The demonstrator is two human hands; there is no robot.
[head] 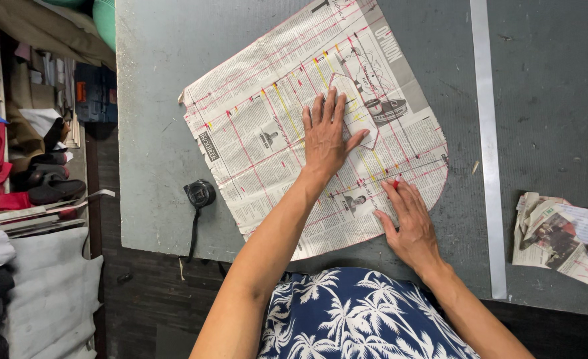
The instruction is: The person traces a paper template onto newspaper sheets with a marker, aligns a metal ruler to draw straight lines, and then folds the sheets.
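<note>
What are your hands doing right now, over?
Left hand flat on the marked newspaper pattern sheet, pinning it. Right hand pinching a red marker at the sheet's lower edge. Nothing in the way.

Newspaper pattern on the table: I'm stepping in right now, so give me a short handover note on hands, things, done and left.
Left hand: flat, fingers spread, pressing the newspaper pattern onto the grey table.
Right hand: pinching a red marker, tip on the sheet near its curved lower-right edge.
Nearby: long metal ruler to the right, newspaper scraps beyond it, a small black round object at the left.
Done: sheet cut with a rounded edge; red and yellow lines drawn across it.
Left: cannot tell which lines remain.
</note>
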